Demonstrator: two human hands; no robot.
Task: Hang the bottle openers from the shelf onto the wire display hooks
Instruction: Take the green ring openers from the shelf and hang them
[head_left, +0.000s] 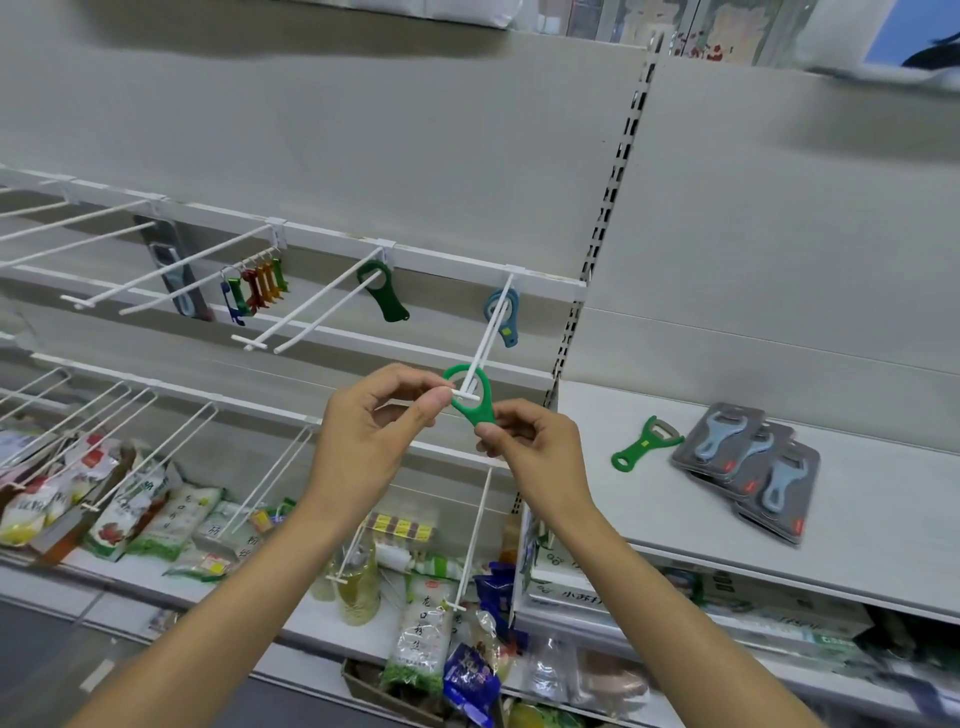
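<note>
My right hand (535, 447) pinches the lower end of a bright green bottle opener (475, 402), whose ring sits around the tip of a white wire hook (488, 338). My left hand (374, 431) pinches the crossbar at that hook's tip. Further back on the same hook hangs a blue opener (505, 312). A dark green opener (383, 291) hangs on the hook to the left. On the shelf (649, 499) at right lie another green opener (644, 441) and a stack of carded blue openers (748, 467).
Small coloured keychain openers (254, 286) and a grey carded item (174, 270) hang on hooks further left. Several bare wire hooks jut out along both rails. Food packets (135, 504) and bottles (358, 582) fill the lower shelves below my arms.
</note>
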